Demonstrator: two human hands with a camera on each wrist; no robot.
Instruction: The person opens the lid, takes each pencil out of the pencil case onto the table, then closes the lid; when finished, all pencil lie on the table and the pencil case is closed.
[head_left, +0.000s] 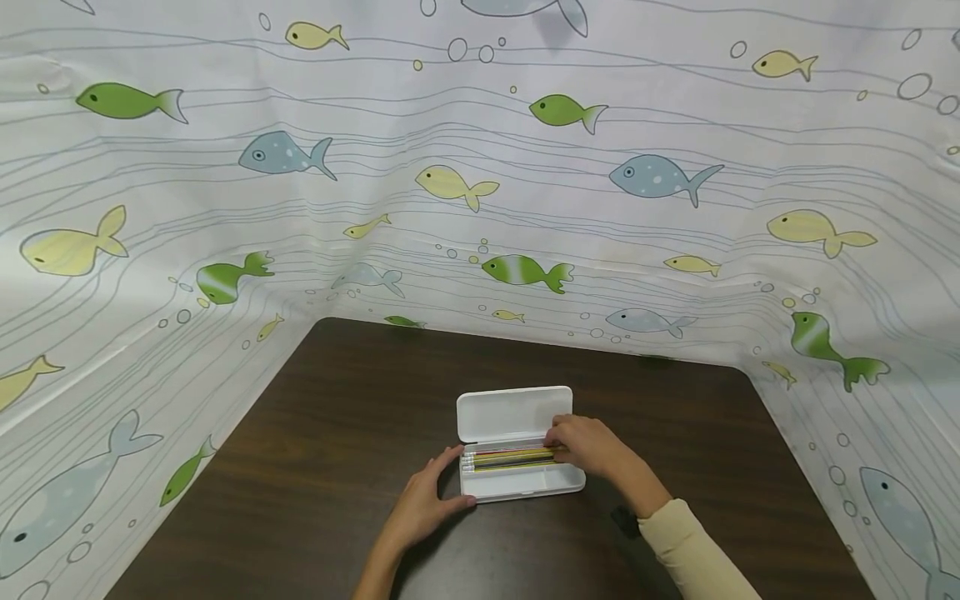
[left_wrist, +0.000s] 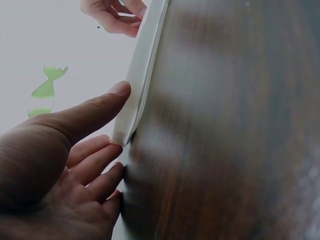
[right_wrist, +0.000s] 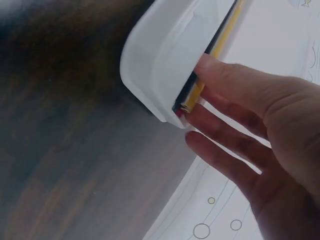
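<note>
A white pencil case (head_left: 517, 483) lies on the table with its lid (head_left: 514, 415) raised at the back. Several pencils (head_left: 510, 460), yellow, dark and reddish, lie side by side in it, pale ends to the left. My left hand (head_left: 420, 504) holds the case's left end, thumb at the front corner and fingers along the side. At the other end, my right hand (head_left: 588, 446) reaches inside. In the right wrist view, its thumb and fingers pinch the ends of a yellow pencil (right_wrist: 194, 95) and a dark pencil (right_wrist: 184, 95) beside it. The right hand hides the pencils' right ends in the head view.
The dark wood-grain table (head_left: 337, 400) surrounds the case. A white sheet (head_left: 420, 125) printed with fish hangs behind the table and along both sides. A small dark item (head_left: 625, 522) shows beneath my right wrist.
</note>
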